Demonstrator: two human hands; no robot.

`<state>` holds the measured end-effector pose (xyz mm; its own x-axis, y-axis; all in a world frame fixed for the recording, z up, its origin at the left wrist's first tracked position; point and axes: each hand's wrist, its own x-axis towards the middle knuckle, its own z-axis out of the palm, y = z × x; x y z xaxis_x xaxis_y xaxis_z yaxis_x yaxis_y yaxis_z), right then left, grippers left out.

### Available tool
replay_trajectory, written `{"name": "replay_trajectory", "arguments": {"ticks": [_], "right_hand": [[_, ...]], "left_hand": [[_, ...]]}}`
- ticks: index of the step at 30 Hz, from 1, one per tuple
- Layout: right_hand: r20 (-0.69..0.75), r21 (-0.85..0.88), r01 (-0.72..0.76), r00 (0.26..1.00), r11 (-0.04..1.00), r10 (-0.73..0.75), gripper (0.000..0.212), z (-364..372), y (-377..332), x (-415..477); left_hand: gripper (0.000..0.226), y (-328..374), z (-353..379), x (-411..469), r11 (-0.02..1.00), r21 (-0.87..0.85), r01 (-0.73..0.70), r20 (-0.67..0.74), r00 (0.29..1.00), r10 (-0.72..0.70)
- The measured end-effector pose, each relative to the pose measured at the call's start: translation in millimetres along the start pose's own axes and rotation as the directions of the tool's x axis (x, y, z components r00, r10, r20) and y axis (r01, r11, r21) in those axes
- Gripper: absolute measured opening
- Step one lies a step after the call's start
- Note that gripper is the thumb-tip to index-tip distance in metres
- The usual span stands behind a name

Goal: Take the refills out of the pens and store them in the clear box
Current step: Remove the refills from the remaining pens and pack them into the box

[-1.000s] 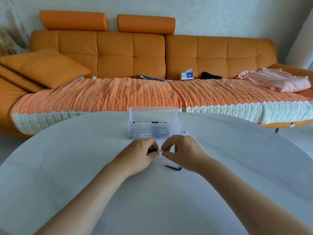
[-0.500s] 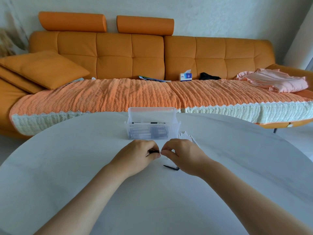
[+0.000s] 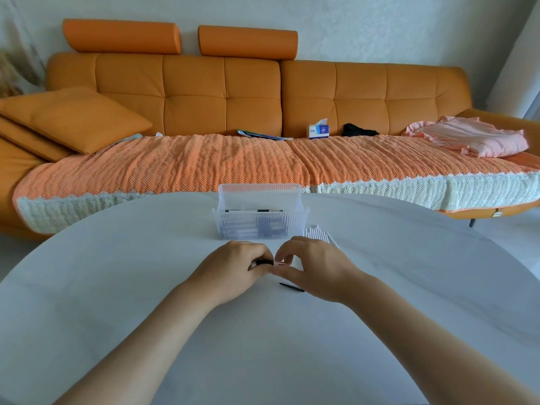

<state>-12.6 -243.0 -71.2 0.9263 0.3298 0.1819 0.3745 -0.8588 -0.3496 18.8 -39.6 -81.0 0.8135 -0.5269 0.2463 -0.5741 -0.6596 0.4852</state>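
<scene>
gripping one pen (image 3: 263,262) between them, left hand (image 3: 233,271) and right hand (image 3: 317,270) sit near the clear box (image 3: 260,228).

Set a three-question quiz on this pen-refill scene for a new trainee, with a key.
1. True or false: the clear box stands on the table beyond both hands.
2. Multiple choice: what lies on the table, partly under the right hand? A) scissors B) a thin black piece C) a red cup
3. Short answer: what do the left hand and the right hand pinch between them?

Key: 1 true; 2 B; 3 a pen, of which only a short black part shows between the fingers.
</scene>
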Motion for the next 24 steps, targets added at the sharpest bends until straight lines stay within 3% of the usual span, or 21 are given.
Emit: {"name": "replay_trajectory", "arguments": {"ticks": [3,8,13,19,24], "right_hand": [[-0.025,-0.014,0.014,1.0,1.0,-0.015,0.015,-1.5,-1.4,-0.3],[0.061,-0.013,0.006,0.998,1.0,-0.005,0.029,-1.2,-1.7,-1.5],[-0.015,-0.048,0.019,1.0,0.999,-0.02,0.017,-3.0,-1.2,-4.1],[0.042,-0.026,0.004,0.999,1.0,-0.003,0.025,-2.4,-1.3,-6.9],[-0.023,-0.023,-0.052,0.998,0.998,0.052,0.021,-7.5,-1.0,-8.5]], "left_hand": [[0.009,1.0,-1.0,-0.7,0.999,0.051,-0.017,-0.022,1.0,0.018],[0.008,-0.1,0.7,-1.7,0.999,-0.007,-0.032,0.004,0.999,0.032],[0.005,-0.1,-0.5,-1.2,0.997,-0.072,0.008,0.027,1.0,-0.006],[0.008,4.9,0.5,-3.0,0.998,-0.046,-0.041,-0.04,0.998,0.039],[0.008,0.6,-0.1,-2.7,0.999,-0.028,-0.033,-0.017,0.999,0.032]]}}
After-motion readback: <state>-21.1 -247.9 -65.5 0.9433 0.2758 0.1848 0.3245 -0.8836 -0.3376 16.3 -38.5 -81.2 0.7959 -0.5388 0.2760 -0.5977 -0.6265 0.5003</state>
